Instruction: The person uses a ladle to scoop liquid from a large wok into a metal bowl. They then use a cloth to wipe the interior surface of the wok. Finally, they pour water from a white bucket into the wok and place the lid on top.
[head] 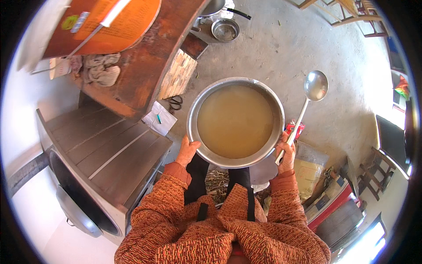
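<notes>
A wide metal basin [195, 99] holds cloudy yellowish-brown liquid in front of my body. My left hand [188, 150] grips its rim at the lower left, thumb on top. At the lower right my right hand [286, 151] holds the basin's rim together with the handle of a large metal ladle [316, 85]. The ladle's bowl points away from me, to the right of the basin and apart from it. Under the basin, my fingers are hidden.
On the left stand a wooden table [141, 76] with crumpled cloths [104, 71] and a dark slatted surface [108, 151]. A metal pan [225, 30] sits on the concrete floor ahead. Flattened cardboard [305, 173] and boxes lie at the right; wooden chairs [354, 13] stand at the upper right.
</notes>
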Available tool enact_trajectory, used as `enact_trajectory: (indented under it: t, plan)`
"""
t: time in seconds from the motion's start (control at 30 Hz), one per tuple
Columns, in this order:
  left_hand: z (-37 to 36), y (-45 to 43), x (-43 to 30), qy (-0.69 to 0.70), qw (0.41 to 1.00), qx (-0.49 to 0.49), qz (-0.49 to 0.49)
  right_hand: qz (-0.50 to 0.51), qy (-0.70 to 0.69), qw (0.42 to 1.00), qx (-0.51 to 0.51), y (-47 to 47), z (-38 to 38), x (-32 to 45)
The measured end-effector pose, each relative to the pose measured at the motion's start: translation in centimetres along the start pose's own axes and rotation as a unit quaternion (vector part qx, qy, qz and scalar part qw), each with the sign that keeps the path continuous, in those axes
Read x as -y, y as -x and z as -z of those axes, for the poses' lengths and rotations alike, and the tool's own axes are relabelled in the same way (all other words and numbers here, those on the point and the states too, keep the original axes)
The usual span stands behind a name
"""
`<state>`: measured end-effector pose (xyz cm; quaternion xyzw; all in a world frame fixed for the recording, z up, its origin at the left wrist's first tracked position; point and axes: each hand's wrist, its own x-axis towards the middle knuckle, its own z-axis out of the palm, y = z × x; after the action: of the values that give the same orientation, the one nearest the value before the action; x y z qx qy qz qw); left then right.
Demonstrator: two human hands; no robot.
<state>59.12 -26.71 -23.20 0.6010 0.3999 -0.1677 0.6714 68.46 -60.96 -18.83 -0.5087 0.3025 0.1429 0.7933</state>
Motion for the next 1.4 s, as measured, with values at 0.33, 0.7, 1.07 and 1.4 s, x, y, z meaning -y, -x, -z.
enact_trajectory:
  t: [0.33, 0.7, 1.07, 1.4]
  plan:
    - [2.4, -11.9, 5.4, -0.001, 1.0, -0.015, 0.004, -0.069, -0.032, 0.997, 0.002, -10.7, 1.0, -11.7]
    - [3.7, -23.3, 12.1, 0.058, 0.998, -0.032, 0.002, -0.038, 0.02, 0.999, 0.025, -21.2, 0.5, -20.1]
    - [4.8, -30.4, 15.3, 0.043, 0.998, -0.047, -0.011, -0.061, 0.026, 0.996, 0.056, -27.7, -1.4, -24.2]
    - [5.3, -33.9, 16.5, 0.025, 0.998, -0.052, 0.021, -0.085, 0.08, 0.992, 0.042, -30.3, -0.8, -26.7]
